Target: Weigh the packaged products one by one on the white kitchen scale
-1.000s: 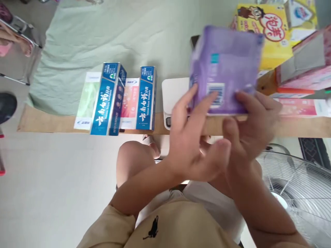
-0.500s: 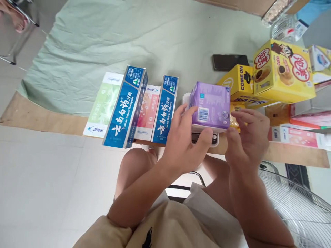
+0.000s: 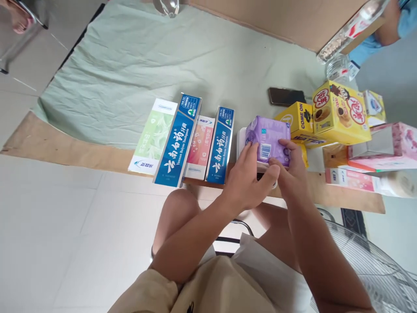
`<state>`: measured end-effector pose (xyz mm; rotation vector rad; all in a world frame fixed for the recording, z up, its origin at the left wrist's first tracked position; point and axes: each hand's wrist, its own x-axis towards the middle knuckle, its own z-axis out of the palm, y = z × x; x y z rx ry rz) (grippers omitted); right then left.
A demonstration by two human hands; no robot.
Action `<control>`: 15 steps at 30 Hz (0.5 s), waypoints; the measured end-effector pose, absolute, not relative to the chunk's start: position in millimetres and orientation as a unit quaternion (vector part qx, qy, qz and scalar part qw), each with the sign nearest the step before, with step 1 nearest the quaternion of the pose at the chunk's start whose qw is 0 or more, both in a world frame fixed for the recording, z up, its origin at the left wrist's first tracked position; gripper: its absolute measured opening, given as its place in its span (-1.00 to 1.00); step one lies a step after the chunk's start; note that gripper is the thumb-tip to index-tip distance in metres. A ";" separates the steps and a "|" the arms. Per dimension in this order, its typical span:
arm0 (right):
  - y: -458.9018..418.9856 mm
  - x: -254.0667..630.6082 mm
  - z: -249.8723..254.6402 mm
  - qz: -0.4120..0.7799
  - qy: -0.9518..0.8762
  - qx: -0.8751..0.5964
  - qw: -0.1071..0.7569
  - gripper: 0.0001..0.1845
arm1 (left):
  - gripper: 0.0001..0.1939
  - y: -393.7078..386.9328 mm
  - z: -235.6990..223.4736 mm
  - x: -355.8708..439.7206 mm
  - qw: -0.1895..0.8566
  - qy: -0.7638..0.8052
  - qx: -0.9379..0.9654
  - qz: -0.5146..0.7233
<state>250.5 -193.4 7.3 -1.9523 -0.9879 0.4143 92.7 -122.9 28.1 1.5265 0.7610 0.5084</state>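
Starting at the far left of my feed, I have a flat green-and-white box [image 3: 153,134], its near end over the table's wooden edge [image 3: 78,154]. Next along, a large blue toothpaste box [image 3: 177,145], then a pink-and-white box [image 3: 200,150], then a smaller blue toothpaste box [image 3: 221,148]. Now the white scale [image 3: 240,141], mostly covered, and here's my left hand [image 3: 244,176]: loosely open, fingertips against the left part of the purple pack [image 3: 272,132], thumb standing well off the fingers. That pack sits over the scale, barcode up. My right hand [image 3: 291,167] is half curled, fingertips on the pack's right side; whether it grips, I can't tell. Beyond, a dark phone [image 3: 286,96], a yellow "COME ON" box [image 3: 301,115] and a bigger yellow box [image 3: 345,117].
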 end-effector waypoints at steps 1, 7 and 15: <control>-194.4 252.3 4.8 0.168 -0.400 -0.783 0.445 -0.35 | -0.22 -121.2 28.9 92.3 0.633 0.331 0.664 0.221; -191.2 256.2 9.3 0.196 -0.360 -0.722 0.557 -0.24 | -0.13 -114.0 37.4 80.0 0.637 0.249 0.682 0.260; -115.5 269.9 54.9 0.266 -0.477 -0.623 0.560 -0.36 | -0.30 -100.6 66.2 37.7 0.602 0.126 0.672 0.412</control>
